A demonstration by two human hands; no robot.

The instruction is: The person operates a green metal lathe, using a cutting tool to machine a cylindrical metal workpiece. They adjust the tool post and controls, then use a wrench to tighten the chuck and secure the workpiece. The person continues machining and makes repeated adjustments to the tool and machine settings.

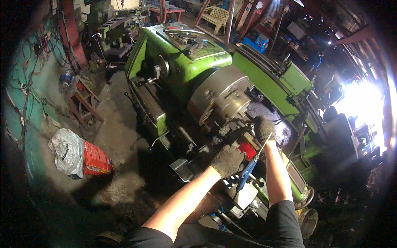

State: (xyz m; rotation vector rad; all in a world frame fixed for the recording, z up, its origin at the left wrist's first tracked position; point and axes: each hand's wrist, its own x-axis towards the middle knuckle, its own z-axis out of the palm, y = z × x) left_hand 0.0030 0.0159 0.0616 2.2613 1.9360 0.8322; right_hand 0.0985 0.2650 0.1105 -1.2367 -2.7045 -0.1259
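1. Two hands show, both in dark grey, coarse-looking knit gloves, below bare forearms and black sleeves.
2. The left hand [227, 161] is curled, its fingers against or just beside a red piece [247, 151]; I cannot tell whether it grips it.
3. The right hand [264, 128] is bent over dark metal parts near the chuck; its fingertips are hidden, so its hold cannot be told.
4. The single red piece, smooth and bright, lies between the hands, just right of the left glove.
5. One slim tool [248, 170], with a blue handle and a thin, straight metal shaft, slants up from below the red piece toward the right wrist.
6. One lathe [144, 45] of glossy green painted metal stands ahead, its corners rounded and its flat top strewn with loose tools, too jumbled to count.
7. Its one chuck [217, 87] is a broad, dull grey steel drum; a smaller round metal workpiece [235, 103] stands out from its face.
8. On the rough, stained floor at left lies one red sack [97, 159], partly wrapped in crinkled, whitish plastic [66, 149].
9. One pale yellow chair [216, 17] with an openwork back stands behind.
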